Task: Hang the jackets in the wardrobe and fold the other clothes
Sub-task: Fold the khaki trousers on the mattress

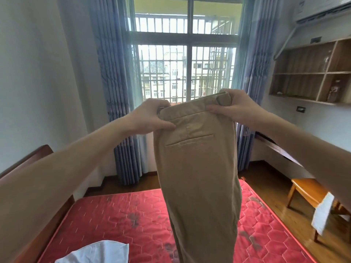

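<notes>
Beyond our raised arms, daylight is coming through a tall barred window (187,59) flanked by blue pleated curtains (114,88), and a red quilted mattress (117,221) is lying below us. We are holding a pair of tan cotton trousers (197,168) up in the air in front of the window. Our left hand (152,116) is pinching the left end of the waistband, thumb on the near side, and our right hand (233,107) is gripping the right end the same way. The trousers' long axis is running nearly vertical: the waistband is pointing up and tilting higher toward the right, while the legs are hanging down together over the mattress and leaving the bottom of the view. 1 slit back pocket is facing us. A white cloth (98,252) is lying on the mattress's near edge, left of the hanging legs.
</notes>
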Demonstrator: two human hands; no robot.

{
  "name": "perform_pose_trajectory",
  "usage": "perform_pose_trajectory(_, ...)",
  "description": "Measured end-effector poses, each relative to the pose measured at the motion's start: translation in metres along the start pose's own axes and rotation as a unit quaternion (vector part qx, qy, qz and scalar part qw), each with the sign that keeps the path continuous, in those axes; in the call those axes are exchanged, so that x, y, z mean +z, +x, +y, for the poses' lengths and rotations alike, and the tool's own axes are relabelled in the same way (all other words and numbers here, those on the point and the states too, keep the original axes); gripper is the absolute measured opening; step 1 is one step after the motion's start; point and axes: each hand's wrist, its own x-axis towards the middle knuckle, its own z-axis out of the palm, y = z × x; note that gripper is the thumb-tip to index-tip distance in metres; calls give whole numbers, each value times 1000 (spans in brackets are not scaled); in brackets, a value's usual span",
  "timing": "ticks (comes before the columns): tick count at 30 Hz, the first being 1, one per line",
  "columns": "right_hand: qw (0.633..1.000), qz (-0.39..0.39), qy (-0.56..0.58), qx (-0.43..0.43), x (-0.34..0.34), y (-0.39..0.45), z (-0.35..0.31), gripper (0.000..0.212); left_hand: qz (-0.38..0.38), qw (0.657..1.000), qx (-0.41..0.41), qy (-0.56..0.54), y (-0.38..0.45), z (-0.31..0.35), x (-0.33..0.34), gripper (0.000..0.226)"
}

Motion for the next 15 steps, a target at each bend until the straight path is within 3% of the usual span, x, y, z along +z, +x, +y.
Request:
perform_pose_trajectory(6,975,-153,-161,9,-26,-5,-33,26,-46,997,-31,-45,-9,15,2,34)
perform_pose_trajectory(12,958,-266,-66,90,-28,-16,-39,24,-182,974,-127,-33,-17,36,-15,53)
perform_pose_trajectory(15,927,-332,-27,172,-26,-13,-40,29,-258,948,-175,-71,-17,39,-23,44)
